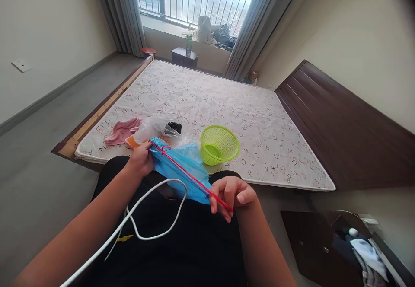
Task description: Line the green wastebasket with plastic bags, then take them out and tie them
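A blue plastic bag [180, 164] with a red drawstring [188, 173] is stretched between my hands, over my lap. My left hand [142, 159] is closed on the bag's left end, pinching its top edge. At the other side, the fingers of my right hand [231, 195] are hooked round the red drawstring and hold it taut. Just beyond the bag, on the mattress [227, 97], stands a light green plastic basket [229, 140]. Behind my left hand lie a clear plastic bag [149, 127], a black bundle [173, 128] and a pink cloth [123, 130].
A white cable [162, 238] loops across my lap. The wooden bed frame [103, 101] edges the mattress at left, with a dark headboard [340, 127] at right. A nightstand [311, 243] stands at lower right. Near the window is a small dark table [184, 58] holding a bottle.
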Available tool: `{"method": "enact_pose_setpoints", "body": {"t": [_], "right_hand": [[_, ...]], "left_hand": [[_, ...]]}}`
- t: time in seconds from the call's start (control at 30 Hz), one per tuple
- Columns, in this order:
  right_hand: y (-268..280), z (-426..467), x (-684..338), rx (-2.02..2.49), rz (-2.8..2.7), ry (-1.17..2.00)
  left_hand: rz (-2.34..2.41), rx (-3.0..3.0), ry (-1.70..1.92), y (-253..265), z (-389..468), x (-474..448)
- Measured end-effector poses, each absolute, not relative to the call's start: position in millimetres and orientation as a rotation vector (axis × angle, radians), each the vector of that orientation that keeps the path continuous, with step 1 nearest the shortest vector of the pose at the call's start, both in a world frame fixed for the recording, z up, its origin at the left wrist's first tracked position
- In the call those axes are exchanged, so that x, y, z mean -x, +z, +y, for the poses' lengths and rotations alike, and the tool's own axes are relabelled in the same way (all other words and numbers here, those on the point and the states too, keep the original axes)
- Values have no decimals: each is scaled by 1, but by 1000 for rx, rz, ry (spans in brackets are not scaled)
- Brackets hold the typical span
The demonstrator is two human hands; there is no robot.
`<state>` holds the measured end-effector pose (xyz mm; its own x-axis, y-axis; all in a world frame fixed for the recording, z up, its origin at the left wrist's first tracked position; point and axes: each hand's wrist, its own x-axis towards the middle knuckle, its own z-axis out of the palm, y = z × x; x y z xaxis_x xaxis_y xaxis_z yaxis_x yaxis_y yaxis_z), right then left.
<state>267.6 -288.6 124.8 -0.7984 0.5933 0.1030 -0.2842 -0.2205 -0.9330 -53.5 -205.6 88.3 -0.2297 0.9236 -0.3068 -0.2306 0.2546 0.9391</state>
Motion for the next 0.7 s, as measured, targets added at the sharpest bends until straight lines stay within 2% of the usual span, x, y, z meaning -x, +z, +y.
{"method": "enact_pose_setpoints", "body": {"t": [0.1,0.2,0.3,0.43,0.53,0.6,0.7], "right_hand": [[140,-289,-267,593,-1272,1540],[158,-289,-269,889,-1195,1089],[163,-292,-272,884,-1237,1059],[159,-295,-271,624,-1255,1459],[165,-293,-266,773,-1198,1591],[174,-294,-260,982,-1161,1325],[189,-309,-246,1017,-1173,697]], "left_hand": [[1414,-736,1310,86,-206,55],[1494,-956,1153,83,-209,56],[1521,-1082,1002,82,-215,53],[1424,-1029,1000,92,-222,48],[1338,-1038,970,110,-230,44],[1292,-1101,945,125,-235,40],[1249,-1160,927,142,-242,31]]}}
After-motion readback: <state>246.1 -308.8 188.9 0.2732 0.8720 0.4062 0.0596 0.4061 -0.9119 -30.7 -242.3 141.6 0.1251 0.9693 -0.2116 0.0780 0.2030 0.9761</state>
